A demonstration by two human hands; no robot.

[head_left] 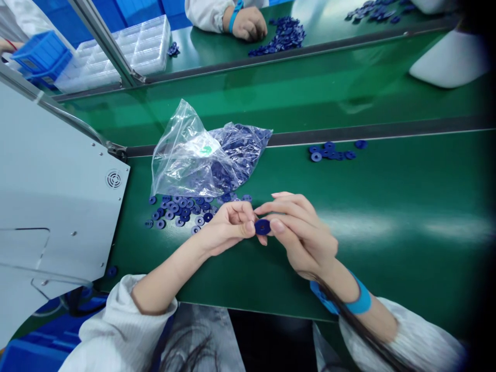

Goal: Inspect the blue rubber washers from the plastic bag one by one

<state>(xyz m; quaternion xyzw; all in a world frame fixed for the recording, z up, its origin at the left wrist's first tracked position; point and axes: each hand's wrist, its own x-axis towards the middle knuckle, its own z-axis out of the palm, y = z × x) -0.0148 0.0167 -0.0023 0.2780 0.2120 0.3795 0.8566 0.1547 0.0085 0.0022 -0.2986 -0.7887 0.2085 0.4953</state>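
Right now both hands meet over the green surface [387,206], with one dark blue disc [262,227] between them, raised a little toward the person and showing a small hole at its middle. The left hand [230,225] pinches its left edge, thumb in front and the other fingers [240,207] curled behind. At its right edge are the thumb and forefinger of the right hand [306,232], drawn close together; whether they grip it or only touch it, I cannot tell. A blue wristband [362,298] circles the right wrist.

Just beyond the left hand, loose discs [180,209] lie scattered in front of a clear plastic bag [182,170], which holds many more dark blue pieces, bunched toward its right side. A smaller cluster [329,152] sits well to the right, near the back edge. Over on the left, a single disc [112,271] lies near a pale cabinet [58,181] with a round vent [113,179].

Across the partition, a co-worker's hand [250,23] rests beside a heap of dark blue pieces [287,36], near a clear compartment tray [151,41].
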